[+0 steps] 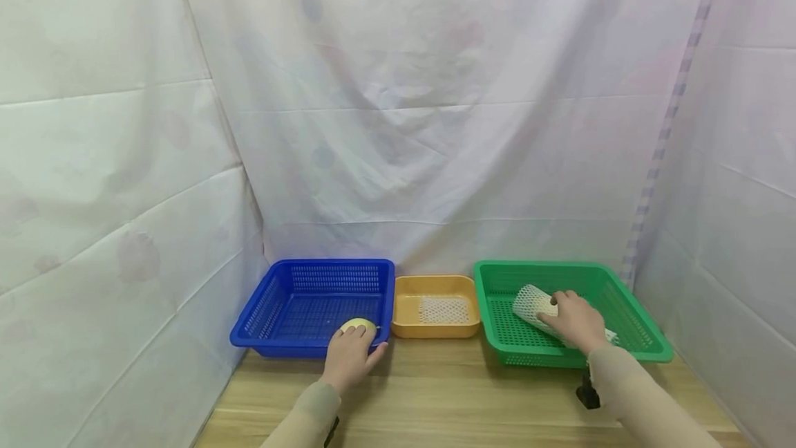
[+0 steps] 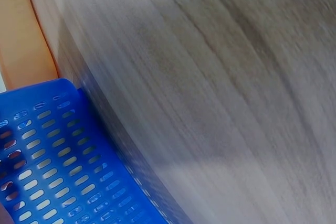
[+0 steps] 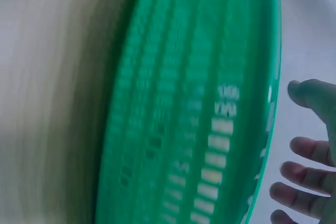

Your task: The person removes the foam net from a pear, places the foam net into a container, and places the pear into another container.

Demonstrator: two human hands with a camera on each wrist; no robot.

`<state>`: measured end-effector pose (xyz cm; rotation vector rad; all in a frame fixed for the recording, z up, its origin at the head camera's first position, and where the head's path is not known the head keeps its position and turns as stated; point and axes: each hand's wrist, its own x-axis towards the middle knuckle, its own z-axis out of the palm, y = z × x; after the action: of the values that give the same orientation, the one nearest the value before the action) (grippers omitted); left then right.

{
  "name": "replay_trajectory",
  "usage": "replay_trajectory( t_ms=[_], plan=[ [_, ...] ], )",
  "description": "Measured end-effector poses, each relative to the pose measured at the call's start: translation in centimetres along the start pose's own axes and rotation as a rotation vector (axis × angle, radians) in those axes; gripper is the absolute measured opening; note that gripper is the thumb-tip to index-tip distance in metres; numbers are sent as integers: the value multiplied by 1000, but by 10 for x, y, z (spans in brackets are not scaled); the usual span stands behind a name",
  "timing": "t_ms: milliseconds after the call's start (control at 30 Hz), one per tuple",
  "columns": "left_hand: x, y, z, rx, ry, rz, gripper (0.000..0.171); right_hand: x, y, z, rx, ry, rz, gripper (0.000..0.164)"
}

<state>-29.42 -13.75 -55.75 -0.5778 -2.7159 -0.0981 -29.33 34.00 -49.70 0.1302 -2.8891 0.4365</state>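
The left hand (image 1: 349,358) reaches over the near wall of a blue basket (image 1: 314,352), its fingers lying against a yellow round item (image 1: 358,323) just inside; its thumb stands spread to the side, and whether the hand grips the item cannot be told. The right hand (image 1: 578,322) is over a green basket (image 1: 660,351), thumb and fingers spread apart with nothing seen between them in the right wrist view. Directly below and left of that hand lies a white net sleeve (image 1: 526,304), inside the green basket; a pale yellowish patch shows through it, contents not determinable. A white net end (image 1: 612,337) shows right of the same hand; whether it belongs to that sleeve cannot be established. Between the hands, and slightly beyond them, an orange tray (image 1: 407,330) contains flat white netting (image 1: 444,310). Below the hands runs a wood-grain tabletop (image 1: 435,393); beyond them hangs a pale cloth (image 1: 435,157).
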Motion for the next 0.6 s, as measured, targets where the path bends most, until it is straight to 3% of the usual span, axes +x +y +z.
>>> replay_trajectory(
  t_ms=[233,600],
  plan=[
    [-1,-1,1,8,12,-7,61,1,27,-5,8,-85,90,64],
    [0,0,2,11,33,-1,45,0,45,-5,-15,-184,143,80]
  ],
)
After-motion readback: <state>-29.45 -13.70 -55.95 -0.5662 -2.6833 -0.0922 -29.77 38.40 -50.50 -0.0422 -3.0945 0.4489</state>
